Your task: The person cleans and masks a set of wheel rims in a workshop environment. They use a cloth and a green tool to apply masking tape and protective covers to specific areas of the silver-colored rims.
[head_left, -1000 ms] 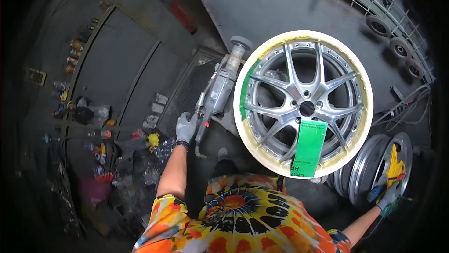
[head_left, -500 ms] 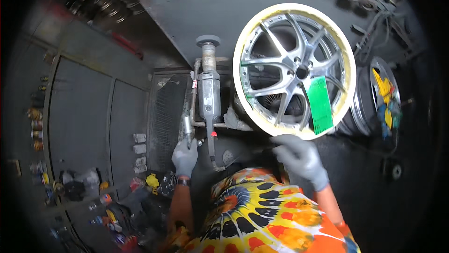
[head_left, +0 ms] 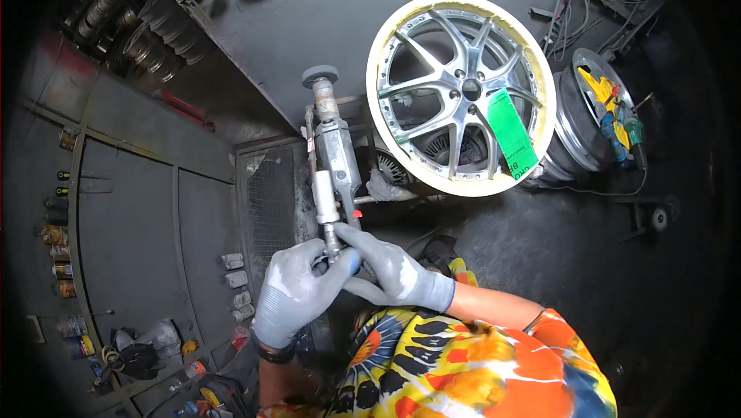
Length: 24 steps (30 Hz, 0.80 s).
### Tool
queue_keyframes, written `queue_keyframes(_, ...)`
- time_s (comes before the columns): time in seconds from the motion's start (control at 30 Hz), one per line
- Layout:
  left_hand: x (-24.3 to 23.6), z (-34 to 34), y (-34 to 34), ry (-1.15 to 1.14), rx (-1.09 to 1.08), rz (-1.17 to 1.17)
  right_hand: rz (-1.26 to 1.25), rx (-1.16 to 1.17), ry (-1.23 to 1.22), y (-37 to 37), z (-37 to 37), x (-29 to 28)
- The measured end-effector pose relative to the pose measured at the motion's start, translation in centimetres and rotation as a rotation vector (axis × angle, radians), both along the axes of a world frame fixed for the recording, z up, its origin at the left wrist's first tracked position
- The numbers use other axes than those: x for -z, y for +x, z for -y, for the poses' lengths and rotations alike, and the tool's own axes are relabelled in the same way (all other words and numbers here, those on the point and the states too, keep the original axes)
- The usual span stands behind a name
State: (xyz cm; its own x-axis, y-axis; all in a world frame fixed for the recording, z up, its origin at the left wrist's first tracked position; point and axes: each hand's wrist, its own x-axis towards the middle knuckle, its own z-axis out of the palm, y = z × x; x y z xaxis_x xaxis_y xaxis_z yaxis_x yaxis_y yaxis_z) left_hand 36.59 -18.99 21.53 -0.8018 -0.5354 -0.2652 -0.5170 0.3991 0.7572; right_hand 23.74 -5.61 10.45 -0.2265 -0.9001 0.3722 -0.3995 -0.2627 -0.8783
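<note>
Close in front of my body, both gloved hands meet on a slim metal tool with a pale cylindrical head (head_left: 326, 198). My left hand (head_left: 295, 294) is closed round its lower part, most of which the fingers hide. Reaching in from the right, my right hand (head_left: 401, 273) has its fingers closed at the tool's metal neck, just below the pale head. Just beyond stands a long grey power grinder (head_left: 337, 152) with a round disc at its top. To the right, a silver alloy wheel (head_left: 421, 54) is propped up, yellow tape round its rim and a green sheet (head_left: 509, 131) across its spokes.
More wheels (head_left: 579, 128) lean at the right, with yellow gloves and a corded tool on them. A cable trails across the dark floor there. Cans (head_left: 235, 279) and bottles line the left side. A wire mesh panel (head_left: 270, 206) lies left of the grinder.
My right hand has moved left from below the wheel to the tool in my left hand. The tool is now nearer the view, in front of the grinder. The view has shifted too.
</note>
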Motion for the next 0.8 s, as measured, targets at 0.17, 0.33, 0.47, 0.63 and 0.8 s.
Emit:
queue_keyframes(0.17, 0.8, 2.8, -3.7, 0.131, 0.019, -0.365, 0.239, 0.473, -0.038, -3.1, -1.6, -0.7)
queue_keyframes(0.33, 10.0, 7.0, -13.0, -0.155, -0.388, -0.520, -0.094, 0.820, 0.022, -13.8, -0.8, -1.5)
queue_keyframes(0.47, 17.7, 7.2, -19.9, -0.218, -0.314, -0.205, 0.050, 0.699, 0.313, -18.7, 1.8, -0.1)
queue_keyframes(0.63, 21.4, 7.0, -22.6, -0.219, -0.273, -0.093, -0.058, 0.612, 0.355, -19.7, 4.3, 2.0)
queue_keyframes(0.8, 21.7, 7.0, -22.5, -0.234, -0.317, -0.136, -0.170, 0.507, 0.480, -19.9, 4.0, 2.8)
